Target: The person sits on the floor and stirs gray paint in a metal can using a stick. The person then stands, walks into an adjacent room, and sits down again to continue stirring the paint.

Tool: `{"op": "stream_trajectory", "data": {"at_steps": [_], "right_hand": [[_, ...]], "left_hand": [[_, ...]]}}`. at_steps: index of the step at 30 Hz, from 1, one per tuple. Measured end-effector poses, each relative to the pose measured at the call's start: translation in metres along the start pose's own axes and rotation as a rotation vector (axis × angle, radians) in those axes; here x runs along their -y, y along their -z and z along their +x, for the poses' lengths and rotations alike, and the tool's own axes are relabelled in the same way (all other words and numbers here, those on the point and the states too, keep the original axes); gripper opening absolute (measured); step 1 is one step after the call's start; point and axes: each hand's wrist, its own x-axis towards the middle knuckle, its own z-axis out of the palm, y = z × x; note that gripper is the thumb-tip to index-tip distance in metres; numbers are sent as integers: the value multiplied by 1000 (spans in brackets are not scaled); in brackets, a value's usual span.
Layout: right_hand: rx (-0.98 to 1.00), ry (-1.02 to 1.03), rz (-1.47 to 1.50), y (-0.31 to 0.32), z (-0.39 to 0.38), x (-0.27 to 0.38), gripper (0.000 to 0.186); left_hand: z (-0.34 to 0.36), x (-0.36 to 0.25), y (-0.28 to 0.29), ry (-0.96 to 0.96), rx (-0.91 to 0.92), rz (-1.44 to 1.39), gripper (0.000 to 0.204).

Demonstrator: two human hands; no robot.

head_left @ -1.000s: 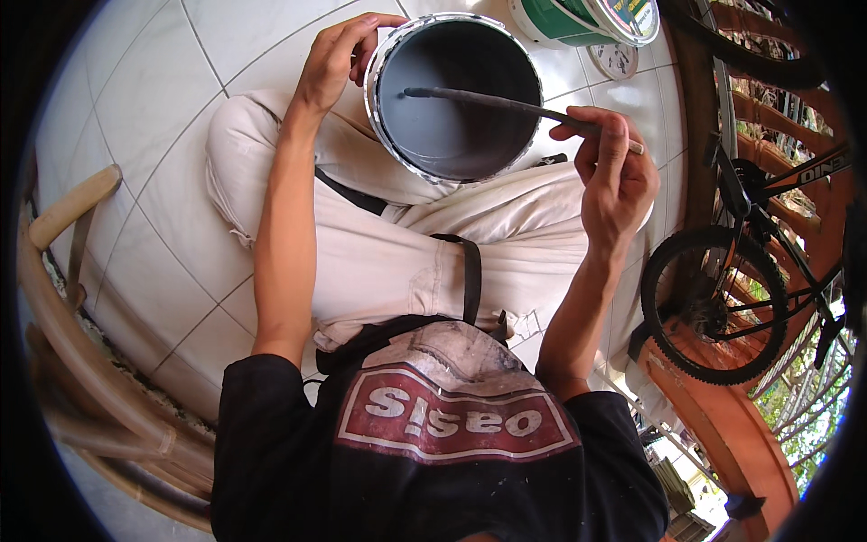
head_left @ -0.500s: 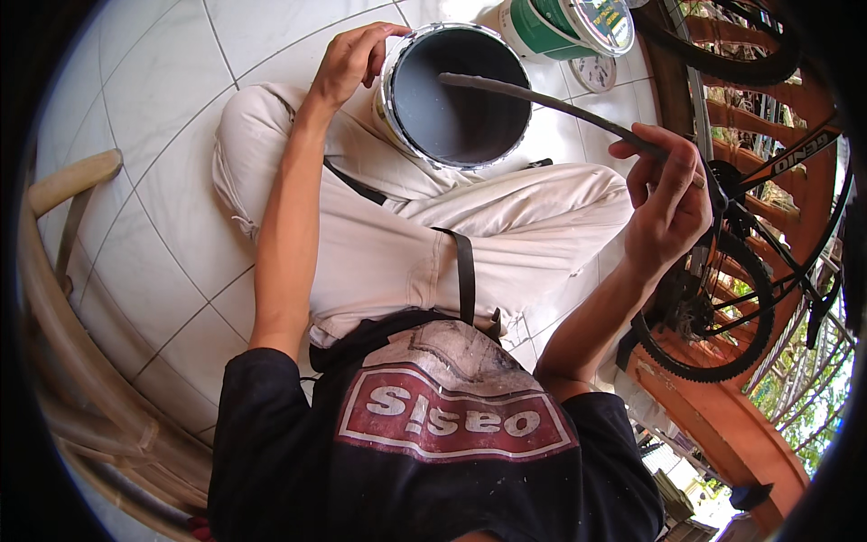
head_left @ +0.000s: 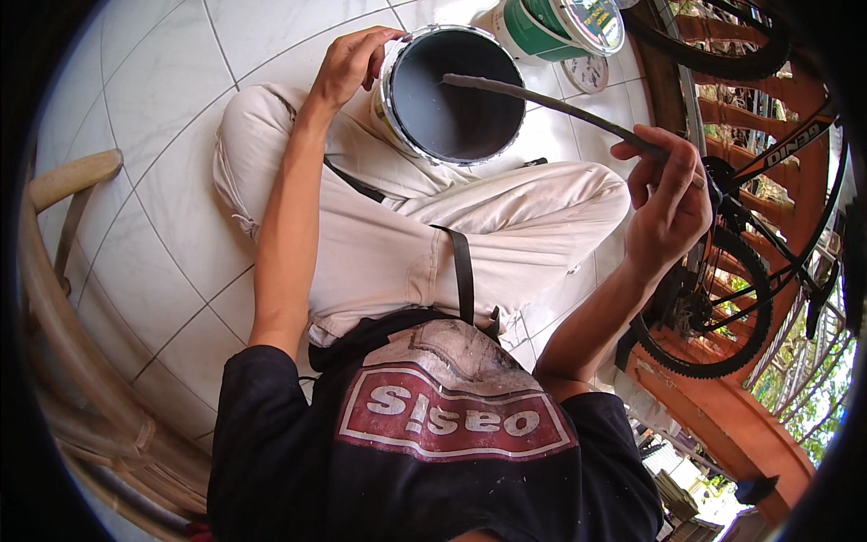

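A paint bucket [head_left: 386, 104] with a paint-spattered rim stands in front of my crossed legs, grey paint [head_left: 452, 108] inside it. My left hand [head_left: 354, 65] grips its left rim, fingers curled at the edge. Between the thumb and fingers of my right hand [head_left: 673, 190], out to the right, is a long thin stirring stick [head_left: 569, 108]. The stick slants left over the bucket's opening. Its far end is coated in grey paint and appears to be above the paint's surface.
Beyond the bucket, a green and white tub [head_left: 542, 27] stands near a round lid [head_left: 585, 74] on the white tiles [head_left: 172, 181]. A bicycle [head_left: 713, 298] leans by an orange railing [head_left: 722, 397] on the right. Curved wooden furniture [head_left: 81, 334] borders the left.
The bucket, tub and bicycle sit slightly further left in the picture. My hands keep nearly the same pose, with the stick still over the bucket.
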Motion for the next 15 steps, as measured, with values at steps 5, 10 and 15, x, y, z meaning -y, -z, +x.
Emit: {"op": "stream_trajectory", "data": {"at_steps": [5,10,15], "right_hand": [[62,-25,-23,-1,1,2,37],[416,129,-387,7,12,9,24],[660,343,-398,31,49,16,21]], "left_hand": [[-5,-13,-11,-17,-8,-81,36],[-15,-41,-21,-101,-174,387,27],[-25,-99,-37,-58,-145,572,32]]}}
